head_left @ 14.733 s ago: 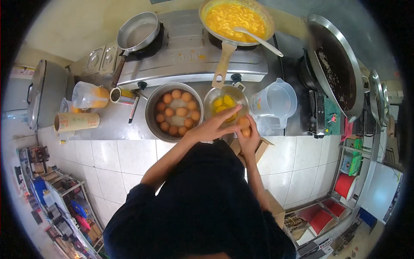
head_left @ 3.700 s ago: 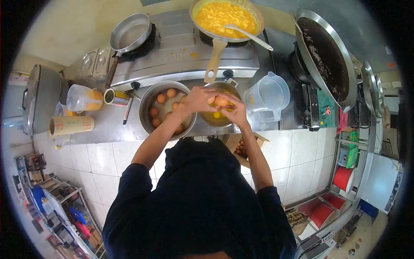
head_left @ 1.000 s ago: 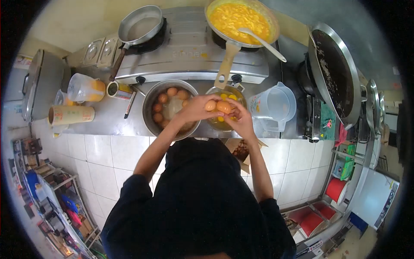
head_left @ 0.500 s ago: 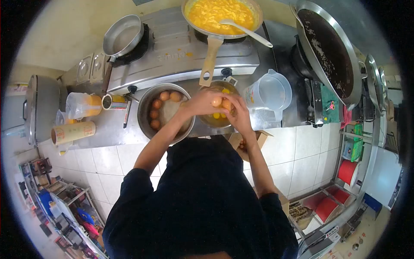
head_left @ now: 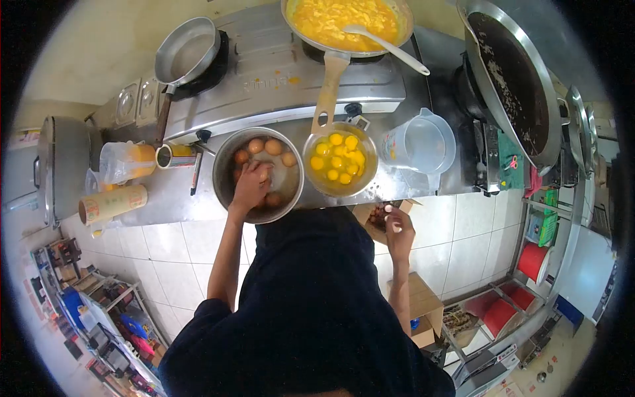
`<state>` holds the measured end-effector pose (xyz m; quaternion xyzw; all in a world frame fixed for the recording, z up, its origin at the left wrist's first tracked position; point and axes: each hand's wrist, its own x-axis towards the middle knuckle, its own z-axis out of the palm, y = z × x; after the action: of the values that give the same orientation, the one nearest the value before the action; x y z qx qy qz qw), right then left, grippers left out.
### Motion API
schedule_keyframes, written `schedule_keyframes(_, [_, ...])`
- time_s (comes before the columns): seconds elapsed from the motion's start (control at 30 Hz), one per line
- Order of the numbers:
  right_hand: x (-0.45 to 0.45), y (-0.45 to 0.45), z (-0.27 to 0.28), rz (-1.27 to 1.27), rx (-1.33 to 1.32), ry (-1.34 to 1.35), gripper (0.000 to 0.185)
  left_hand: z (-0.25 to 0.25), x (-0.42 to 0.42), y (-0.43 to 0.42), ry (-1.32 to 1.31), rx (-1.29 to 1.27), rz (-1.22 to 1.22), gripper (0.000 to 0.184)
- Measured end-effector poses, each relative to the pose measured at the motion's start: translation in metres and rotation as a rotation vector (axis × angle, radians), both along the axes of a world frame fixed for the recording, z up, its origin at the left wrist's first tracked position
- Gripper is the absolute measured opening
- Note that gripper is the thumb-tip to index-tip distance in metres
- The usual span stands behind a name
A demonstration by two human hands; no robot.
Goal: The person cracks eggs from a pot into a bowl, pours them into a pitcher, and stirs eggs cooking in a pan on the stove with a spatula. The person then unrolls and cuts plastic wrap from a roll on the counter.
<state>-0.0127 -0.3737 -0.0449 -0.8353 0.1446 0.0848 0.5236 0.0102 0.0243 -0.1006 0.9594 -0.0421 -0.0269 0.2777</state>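
Note:
My left hand (head_left: 251,185) is inside a metal pot (head_left: 297,188) of brown eggs (head_left: 272,147), its fingers curled down over an egg that they mostly hide. Out to the right, past the counter edge, my right hand (head_left: 400,235) is closed on whitish pieces that look like eggshell (head_left: 388,208). Below it stands a cardboard box (head_left: 409,206) with brown shells inside. Between the hands, a metal bowl (head_left: 374,173) on the counter contains several raw yolks (head_left: 337,162) in clear egg white.
Behind the bowl, a pan (head_left: 409,20) of scrambled egg with a white spoon (head_left: 390,49) sits on the stove (head_left: 264,73); its handle (head_left: 325,99) points at me. A clear plastic jug (head_left: 423,142) stands right of the bowl. A large wok (head_left: 509,86) is farther right.
Both hands have left the bowl, where eggs were held. My left hand has moved left into the pot; my right hand has come down and right over the box with shell pieces.

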Motion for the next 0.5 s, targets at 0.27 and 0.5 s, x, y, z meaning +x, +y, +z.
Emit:
schedule_keyframes(0.27, [0.053,0.072,-0.052,-0.064,0.443,0.552,0.049,0.010,-0.008,-0.008,0.011,-0.184,0.121,0.043])
schedule_keyframes(0.5, [0.039,0.055,-0.100,0.016,0.544,0.325,0.047,0.031,-0.014,-0.022,-0.064,-0.216,0.230,0.039])
